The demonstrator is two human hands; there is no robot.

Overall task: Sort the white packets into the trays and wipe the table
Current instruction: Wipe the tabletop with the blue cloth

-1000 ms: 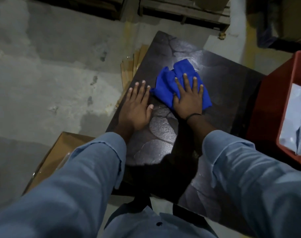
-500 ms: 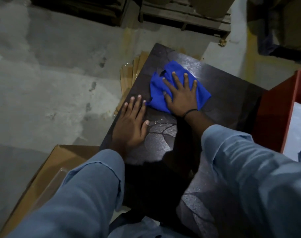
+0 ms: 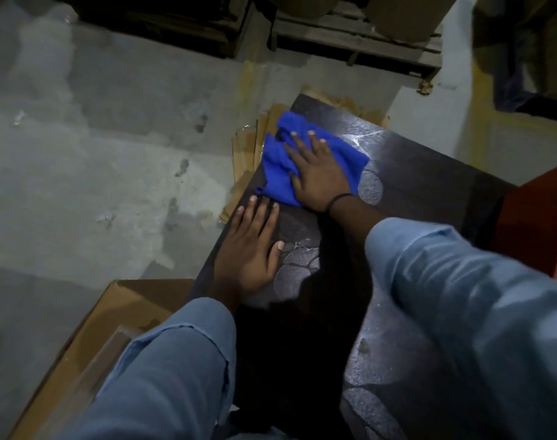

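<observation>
2 hands lie flat: left hand (image 3: 252, 249), fingers straight and together, braces on the table (image 3: 429, 185) near its left edge; blue cloth (image 3: 275, 176) sits at the far-left corner under right hand (image 3: 320, 176), fingers spread. Firm, overlapping strokes rightward would serve best.

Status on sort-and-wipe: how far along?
Looks done: no white packets on the visible table. In hand: right hand presses the blue cloth flat at the far left corner; left hand rests flat on the table. Left: probably wiping the near side; red tray contents out of view.
</observation>
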